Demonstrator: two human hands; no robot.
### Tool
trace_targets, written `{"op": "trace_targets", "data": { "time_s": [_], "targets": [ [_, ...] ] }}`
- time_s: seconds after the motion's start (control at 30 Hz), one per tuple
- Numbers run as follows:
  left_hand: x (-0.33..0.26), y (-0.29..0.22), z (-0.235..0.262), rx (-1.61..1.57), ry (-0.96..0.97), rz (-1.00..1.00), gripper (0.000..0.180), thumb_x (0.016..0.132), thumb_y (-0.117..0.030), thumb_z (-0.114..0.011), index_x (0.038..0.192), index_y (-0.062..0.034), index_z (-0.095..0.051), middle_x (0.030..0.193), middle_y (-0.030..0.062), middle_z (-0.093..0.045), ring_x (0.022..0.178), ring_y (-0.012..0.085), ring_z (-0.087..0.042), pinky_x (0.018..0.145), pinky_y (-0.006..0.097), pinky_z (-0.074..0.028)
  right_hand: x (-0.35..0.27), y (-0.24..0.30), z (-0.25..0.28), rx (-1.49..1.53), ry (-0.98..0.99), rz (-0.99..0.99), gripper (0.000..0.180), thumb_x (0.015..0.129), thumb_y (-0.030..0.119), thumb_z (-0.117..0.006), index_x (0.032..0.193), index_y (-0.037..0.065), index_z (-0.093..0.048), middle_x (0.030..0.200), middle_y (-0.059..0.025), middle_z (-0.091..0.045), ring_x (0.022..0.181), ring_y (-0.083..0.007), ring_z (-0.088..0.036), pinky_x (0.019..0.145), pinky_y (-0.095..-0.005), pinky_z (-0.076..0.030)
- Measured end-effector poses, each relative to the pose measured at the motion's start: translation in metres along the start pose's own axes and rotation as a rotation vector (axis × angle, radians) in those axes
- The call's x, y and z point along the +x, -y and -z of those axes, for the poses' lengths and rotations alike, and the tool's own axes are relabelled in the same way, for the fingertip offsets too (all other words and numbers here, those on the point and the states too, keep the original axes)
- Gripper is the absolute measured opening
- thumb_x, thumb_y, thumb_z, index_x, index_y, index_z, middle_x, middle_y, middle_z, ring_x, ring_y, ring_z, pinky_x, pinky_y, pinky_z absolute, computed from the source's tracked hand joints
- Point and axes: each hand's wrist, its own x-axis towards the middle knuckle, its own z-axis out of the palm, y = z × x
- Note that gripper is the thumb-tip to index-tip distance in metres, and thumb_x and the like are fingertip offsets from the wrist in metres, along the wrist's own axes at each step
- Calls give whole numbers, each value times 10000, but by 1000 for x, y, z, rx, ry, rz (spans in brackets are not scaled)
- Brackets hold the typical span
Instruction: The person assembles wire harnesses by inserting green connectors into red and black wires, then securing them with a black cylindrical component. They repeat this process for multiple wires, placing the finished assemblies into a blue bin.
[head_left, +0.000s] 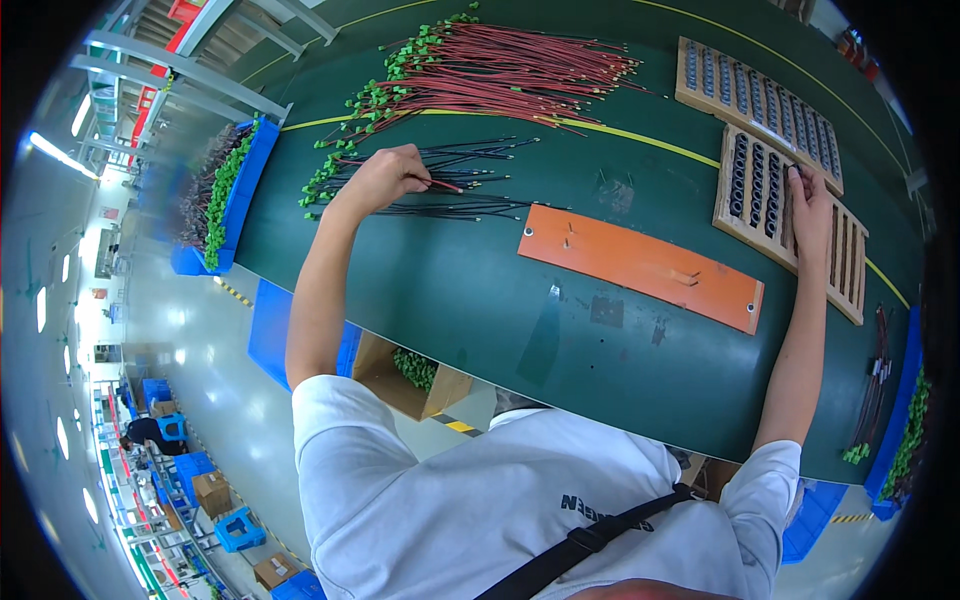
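My left hand [393, 172] is closed on a red wire [447, 186] above a bunch of black wires [465, 208] with green connectors on their left ends. Behind that lies a large spread of red wires [520, 70], also with green ends. At the right, my right hand [812, 212] reaches over a slotted wooden tray [760, 245], fingers pinched at a small dark cylindrical part in its rows. Rows of these dark ring-like parts [738, 175] fill the tray's left slots; its right slots show bare wood. Between my hands lies an orange board [630, 265] with small upright pins.
A second wooden tray [690, 98] of grey parts stands behind the first. Blue bins [250, 170] with green-ended wires flank the green table [450, 310]. A few dark wires [875, 380] lie near the right edge. Below the front edge is a cardboard box [380, 385].
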Motion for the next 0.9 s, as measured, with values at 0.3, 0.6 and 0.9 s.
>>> {"op": "trace_targets", "data": {
  "time_s": [0.3,0.6,0.9],
  "targets": [
    [-42,22,84,56,-547,253,265,926,-46,-699,1184,9,-726,932,89,-758,796,127,-704,787,273,-554,-2,2,1,-41,-9,0,353,1036,278,-640,1207,-30,-633,963,-65,-699,871,-105,-634,826,-257,-508],
    [-41,-35,124,176,-990,-64,151,952,-55,-681,1076,-15,-757,916,94,-717,821,153,-689,748,271,-524,-12,20,14,570,-278,-100,185,1042,113,-519,1152,4,-620,968,-75,-655,772,-88,-538,637,-226,-431],
    [21,-223,-12,25,-457,-469,92,902,23,-686,987,-10,-693,793,107,-615,600,285,-596,532,380,-479,-143,172,9,747,615,-196,359,941,161,-707,1285,62,-680,942,44,-589,841,-38,-531,741,-196,-436]
  ]
}}
